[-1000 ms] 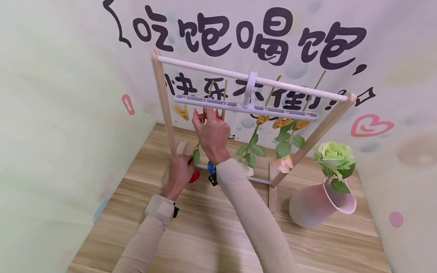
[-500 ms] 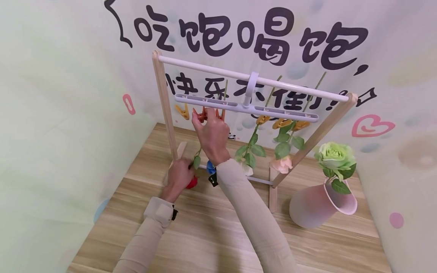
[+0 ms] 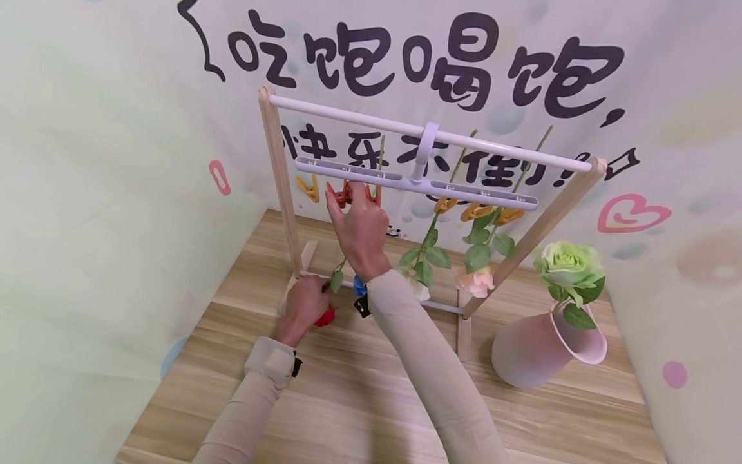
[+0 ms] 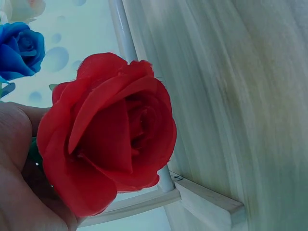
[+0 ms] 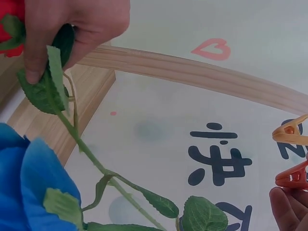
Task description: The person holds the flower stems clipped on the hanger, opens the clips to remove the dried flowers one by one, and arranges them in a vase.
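My left hand (image 3: 304, 299) grips the stem of a red rose (image 4: 110, 134), whose bloom points down near the tabletop. In the right wrist view, the rose's green stem (image 5: 91, 156) runs from the left hand past a blue rose (image 5: 31, 185). Up at the hanger (image 3: 425, 151), my right hand (image 3: 365, 229) pinches a red clip (image 5: 293, 178). No stem shows between that clip's jaws in the right wrist view. A yellow clip (image 3: 310, 188) hangs to its left. The blue rose, below the right hand in the head view, is partly hidden by the wrist.
The hanger hooks over the white top rod (image 3: 348, 115) of a wooden-sided rack (image 3: 281, 187). Further right, a white rose (image 3: 420, 290) and a peach rose (image 3: 478, 282) hang upside down from yellow clips. A pink vase (image 3: 524, 351) with a green rose (image 3: 570, 264) stands at the right.
The left hand has moved slightly down with the red rose. A stem end that stuck up above the hanger's left part is gone from there. The right hand has stayed at the clip.
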The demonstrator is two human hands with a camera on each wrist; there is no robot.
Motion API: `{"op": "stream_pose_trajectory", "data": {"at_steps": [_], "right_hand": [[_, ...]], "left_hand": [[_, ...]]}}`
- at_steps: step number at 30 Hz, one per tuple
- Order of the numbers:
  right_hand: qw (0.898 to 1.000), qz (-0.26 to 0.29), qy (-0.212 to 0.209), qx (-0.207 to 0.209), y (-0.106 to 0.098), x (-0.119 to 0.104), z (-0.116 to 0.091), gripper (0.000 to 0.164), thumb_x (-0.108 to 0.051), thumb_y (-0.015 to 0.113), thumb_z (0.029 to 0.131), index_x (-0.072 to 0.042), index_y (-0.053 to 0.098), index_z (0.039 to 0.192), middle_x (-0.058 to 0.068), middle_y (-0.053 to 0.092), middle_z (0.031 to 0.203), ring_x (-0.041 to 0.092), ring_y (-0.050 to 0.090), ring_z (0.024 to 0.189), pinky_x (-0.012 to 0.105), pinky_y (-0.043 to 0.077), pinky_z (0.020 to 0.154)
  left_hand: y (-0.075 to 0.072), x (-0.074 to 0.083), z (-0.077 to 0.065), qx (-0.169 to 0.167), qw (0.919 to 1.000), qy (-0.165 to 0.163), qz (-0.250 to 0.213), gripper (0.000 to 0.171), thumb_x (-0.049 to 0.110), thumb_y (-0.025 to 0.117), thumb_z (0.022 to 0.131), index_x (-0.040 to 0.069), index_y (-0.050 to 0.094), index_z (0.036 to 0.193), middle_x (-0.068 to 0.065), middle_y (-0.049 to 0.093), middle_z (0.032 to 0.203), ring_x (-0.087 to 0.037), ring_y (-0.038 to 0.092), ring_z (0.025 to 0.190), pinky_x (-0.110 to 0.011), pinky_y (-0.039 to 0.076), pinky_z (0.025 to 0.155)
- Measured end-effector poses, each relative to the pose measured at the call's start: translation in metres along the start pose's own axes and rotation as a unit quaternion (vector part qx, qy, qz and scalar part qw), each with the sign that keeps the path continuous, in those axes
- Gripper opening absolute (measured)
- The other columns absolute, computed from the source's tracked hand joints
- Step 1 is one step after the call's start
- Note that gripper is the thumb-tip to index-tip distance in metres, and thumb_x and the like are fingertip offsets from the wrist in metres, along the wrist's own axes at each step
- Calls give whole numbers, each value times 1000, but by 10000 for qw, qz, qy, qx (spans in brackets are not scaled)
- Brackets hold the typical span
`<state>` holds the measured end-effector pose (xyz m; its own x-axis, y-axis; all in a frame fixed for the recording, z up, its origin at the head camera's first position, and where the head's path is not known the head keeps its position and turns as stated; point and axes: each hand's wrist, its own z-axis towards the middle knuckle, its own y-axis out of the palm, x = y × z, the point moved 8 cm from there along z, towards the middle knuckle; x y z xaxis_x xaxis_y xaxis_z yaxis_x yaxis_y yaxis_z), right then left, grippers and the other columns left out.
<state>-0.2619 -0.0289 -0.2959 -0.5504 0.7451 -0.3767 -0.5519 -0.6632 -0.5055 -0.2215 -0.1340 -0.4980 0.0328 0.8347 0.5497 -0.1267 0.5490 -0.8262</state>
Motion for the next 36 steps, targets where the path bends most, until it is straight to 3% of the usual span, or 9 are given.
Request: {"op": "stream_pose_trajectory", "data": {"at_steps": [5,9,14,30,36], "right_hand": [[10000,65,19,-41,1,0,0,32,-32,71,92,-6,61,108,5,74,81,17,68,60,29,52,52],[9999,123,21,-6,0,-1,0,32,-33,71,92,-6,61,107,4,75,83,17,69,63,30,53,53],[9999,125,40,19,-1,-2,-1,32,-34,71,92,-6,61,105,4,75,84,17,70,64,31,52,53],[9993,375,67,-18,-3,-5,-5,30,-32,70,92,-5,63,102,5,77,95,15,74,79,31,55,59],[9993,302,-192,68,-10,-8,-8,29,-31,68,94,-3,65,102,8,77,93,16,74,76,29,55,57]], "left_hand": [[2,1,-2,-28,10000,23,28,36,11,64,87,16,46,56,2,45,55,-15,49,54,-34,40,46],[3,3,-3,43,9998,125,161,36,13,67,86,17,45,58,0,48,58,-20,56,58,-41,46,51],[6,5,-5,-100,9995,172,261,32,15,67,87,17,48,61,-2,53,65,-24,61,67,-46,51,58],[12,2,-8,-359,9990,26,256,36,14,66,87,17,46,57,0,50,59,-21,58,63,-41,47,53],[13,3,-9,-493,9983,75,301,35,11,66,86,17,47,58,1,48,60,-18,53,60,-37,45,51]]}}
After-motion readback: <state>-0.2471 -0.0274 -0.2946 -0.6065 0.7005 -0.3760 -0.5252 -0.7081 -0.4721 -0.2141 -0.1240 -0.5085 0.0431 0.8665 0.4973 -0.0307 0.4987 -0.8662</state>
